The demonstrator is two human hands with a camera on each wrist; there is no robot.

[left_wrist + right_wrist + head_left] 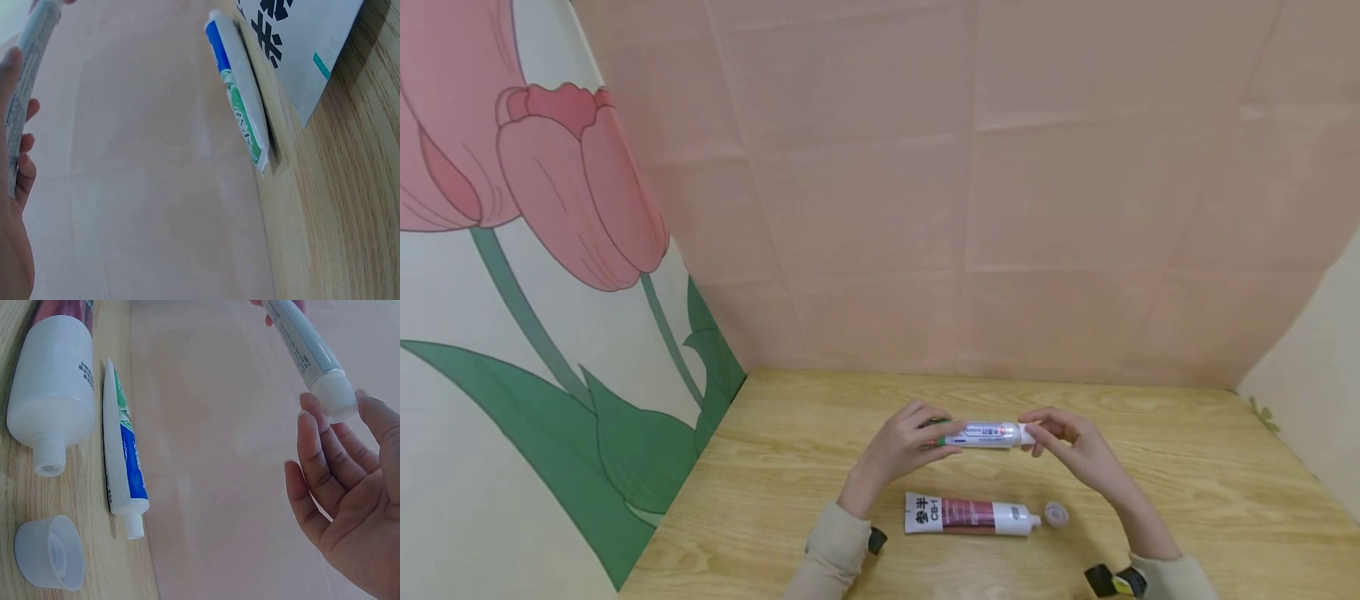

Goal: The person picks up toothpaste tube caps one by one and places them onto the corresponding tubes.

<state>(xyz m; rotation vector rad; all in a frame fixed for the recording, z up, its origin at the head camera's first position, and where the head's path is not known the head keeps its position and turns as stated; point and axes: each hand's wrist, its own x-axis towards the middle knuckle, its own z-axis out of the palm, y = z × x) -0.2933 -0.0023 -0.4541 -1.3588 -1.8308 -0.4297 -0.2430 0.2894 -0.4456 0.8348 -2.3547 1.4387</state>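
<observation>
My left hand (pixel 904 440) holds a slim white toothpaste tube (pixel 988 434) by its tail end, level above the table. The thumb and fingertips of my right hand (pixel 1075 446) pinch the tube's white cap (pixel 335 397), which sits on the tube's end. Below the hands lies a larger white and pink toothpaste tube (pixel 968 516), its bare threaded nozzle (pixel 50 459) showing. Its round white cap (pixel 1056 514) lies off the nozzle, to the right. A third tube, green, blue and white (pixel 236 90), lies farther back, mostly hidden behind the held one in the head view.
The wood-patterned table (pixel 790 467) meets a pinkish cloth backdrop (pixel 970 208) at its far edge. A wall with painted tulips (pixel 572 192) stands on the left, a pale wall (pixel 1322 358) on the right.
</observation>
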